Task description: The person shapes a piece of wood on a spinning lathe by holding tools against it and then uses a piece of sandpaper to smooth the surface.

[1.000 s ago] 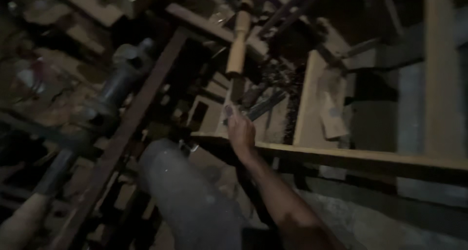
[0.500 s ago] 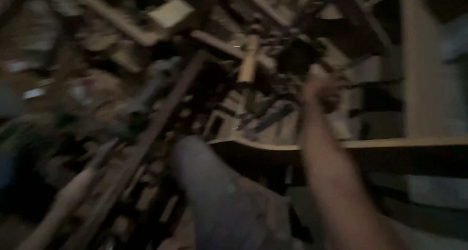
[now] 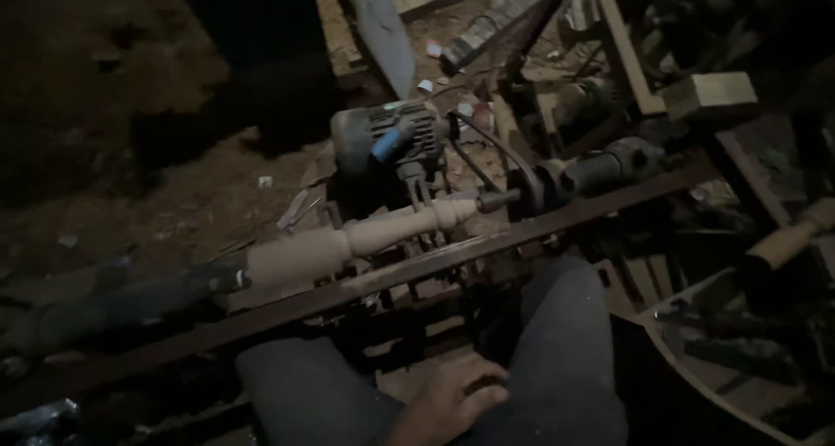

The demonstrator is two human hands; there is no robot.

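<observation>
Turned wooden spindle (image 3: pixel 365 233) sat mounted on lathe, just left of drive belt (image 3: pixel 487 155). 1 hand (image 3: pixel 448 402) below spindle, resting loosely curled on knee, grasping nothing; which hand, unclear. Risk: sleeve or fingers possibly caught by belt.

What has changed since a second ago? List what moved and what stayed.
The hand that reached out to the dark tools in the wooden tray has drawn back and now rests, holding nothing, between the knees. The view has swung left onto the turned wooden spindle on the lathe and the motor behind it. The long rusty rail, the tray and its tools lie as before.
</observation>
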